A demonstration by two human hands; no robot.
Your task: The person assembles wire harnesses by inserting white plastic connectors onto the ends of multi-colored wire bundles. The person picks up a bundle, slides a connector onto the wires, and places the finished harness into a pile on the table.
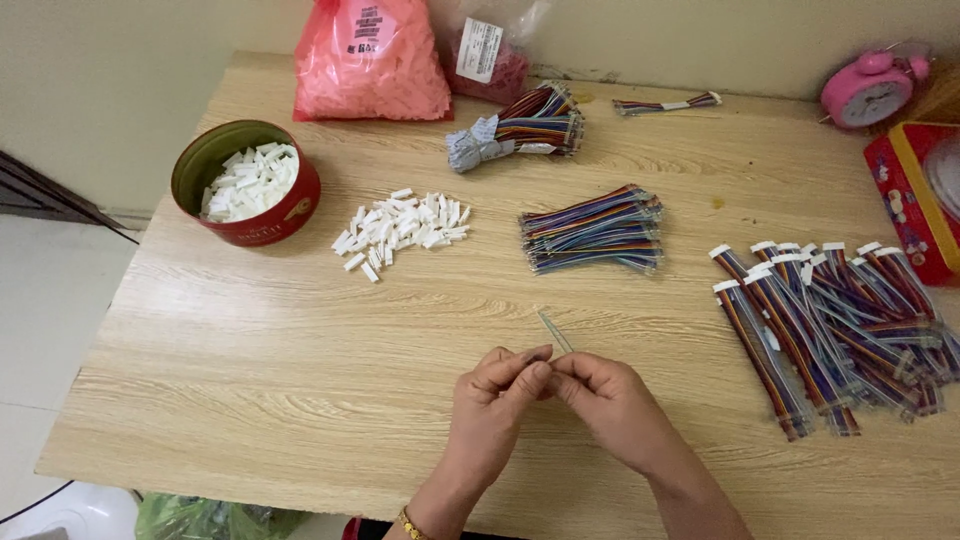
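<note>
A thin pale strip (pixel 554 331), perhaps a clear sleeve or a single wire, is being pinched between the fingertips of the left hand (pixel 497 392) and the right hand (pixel 600 392), which are being held together low over the light wood-grain bench (pixel 300 370); the strip's free end is sticking up and away from the fingers, and what it is made of cannot be told. Both hands are being kept curled, thumb against forefinger, around its lower end. A gold bracelet (pixel 409 524) is being worn on the left wrist. A loose heap of small white plastic connector housings (pixel 400 228) is lying beyond the hands, and more of them are being kept in a round red tin (pixel 246 182) at the far left. A bundle of multicoloured ribbon wires (pixel 592 229) is lying in the middle, another tied bundle with a pale tag (pixel 518 130) is lying behind it, and a thin short bundle (pixel 666 103) is resting near the wall. At the right, a spread of multicoloured wire sets in clear sleeves with white ends (pixel 830 325) is lying fanned out. Against the wall, a pink plastic bag with a white rectangular label (pixel 370 62) is being propped beside a clear bag of dark red parts with a white label (pixel 484 52). A pink alarm clock (pixel 868 92) and a red box (pixel 915 200) are standing at the far right.
</note>
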